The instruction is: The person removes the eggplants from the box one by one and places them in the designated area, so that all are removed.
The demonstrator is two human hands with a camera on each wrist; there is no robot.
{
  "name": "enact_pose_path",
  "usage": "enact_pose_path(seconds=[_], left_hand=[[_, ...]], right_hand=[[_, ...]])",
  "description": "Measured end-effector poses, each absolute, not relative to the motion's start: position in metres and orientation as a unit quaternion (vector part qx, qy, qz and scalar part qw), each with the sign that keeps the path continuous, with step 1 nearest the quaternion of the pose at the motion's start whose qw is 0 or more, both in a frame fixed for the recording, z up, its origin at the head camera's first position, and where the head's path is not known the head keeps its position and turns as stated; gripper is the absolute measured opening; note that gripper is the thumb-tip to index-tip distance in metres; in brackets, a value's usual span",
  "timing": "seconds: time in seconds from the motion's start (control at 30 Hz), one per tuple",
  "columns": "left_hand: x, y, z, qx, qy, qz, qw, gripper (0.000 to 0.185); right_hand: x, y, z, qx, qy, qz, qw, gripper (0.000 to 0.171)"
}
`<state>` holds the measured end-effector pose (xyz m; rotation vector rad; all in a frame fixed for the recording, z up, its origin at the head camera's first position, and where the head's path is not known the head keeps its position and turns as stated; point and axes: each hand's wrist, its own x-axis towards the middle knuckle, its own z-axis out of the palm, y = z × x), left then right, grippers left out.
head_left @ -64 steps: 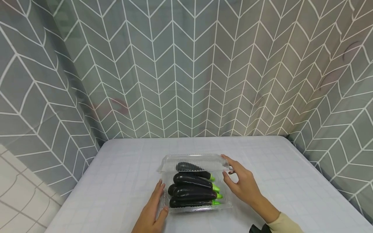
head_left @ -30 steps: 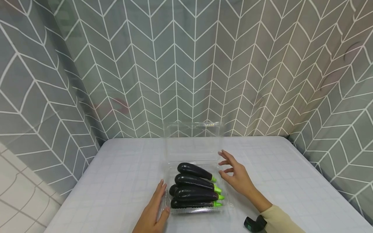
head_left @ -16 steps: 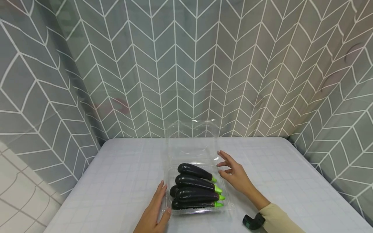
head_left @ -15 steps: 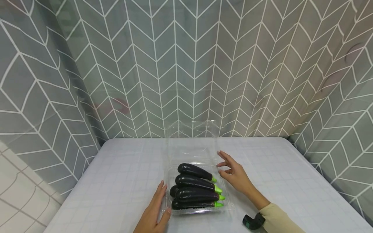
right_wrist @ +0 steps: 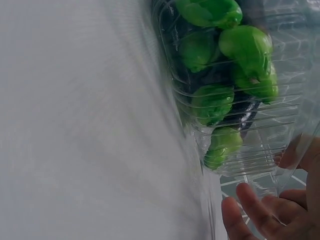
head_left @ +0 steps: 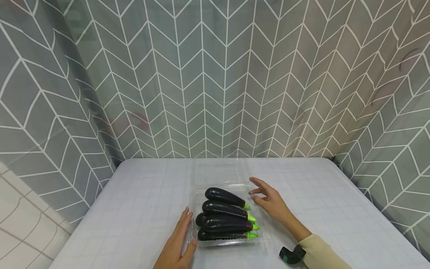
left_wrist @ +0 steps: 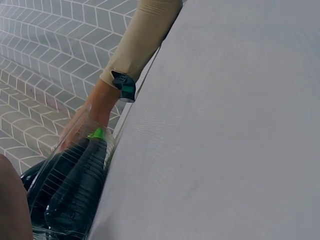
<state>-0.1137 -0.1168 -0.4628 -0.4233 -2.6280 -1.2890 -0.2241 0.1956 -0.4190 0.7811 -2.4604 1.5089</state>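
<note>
Dark, glossy eggplants (head_left: 225, 210) with green caps lie stacked in a clear plastic clamshell container (head_left: 231, 242). Its transparent lid (head_left: 220, 172) is folded back behind the tray, tipped away toward the curtain. Along the tray's left side rests my left hand (head_left: 176, 241), fingers fairly straight and thumb by the front left corner. My right hand (head_left: 273, 203) is at the right rear corner, its fingers loosely bent. The right wrist view has the thumb (right_wrist: 295, 152) against the clear plastic and the other fingers spread apart below; the green caps (right_wrist: 247, 47) show through the ribbed wall.
A white cloth covers the table (head_left: 141, 198), whose far edge meets a grey chevron curtain (head_left: 215, 78). The right wrist wears a black band device (head_left: 292, 255) at the beige sleeve (head_left: 320, 252). Pale tiles (head_left: 27, 220) show at the lower left.
The lid has gone from over the rear eggplant to upright, then tipped farther back and lower. My right hand has come off the lid's corner and shifted slightly left; the left hand has barely moved.
</note>
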Motion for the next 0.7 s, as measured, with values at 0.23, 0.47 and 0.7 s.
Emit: enact_pose_path(seconds=[0.23,0.47,0.7], left_hand=[[-0.115,-0.114,-0.461,-0.115,-0.884,-0.442,0.097,0.071],[-0.121,-0.113,-0.460,-0.092,-0.876,-0.470,0.056,0.069],[-0.126,-0.117,-0.462,-0.097,-0.872,-0.480,0.021,0.071]], right_hand=[[-0.224,0.195,-0.418,0.258,-0.818,0.509,0.070,0.057],[-0.225,0.196,-0.420,0.252,-0.819,0.512,0.060,0.054],[-0.224,0.197,-0.422,0.249,-0.825,0.504,0.065,0.050]])
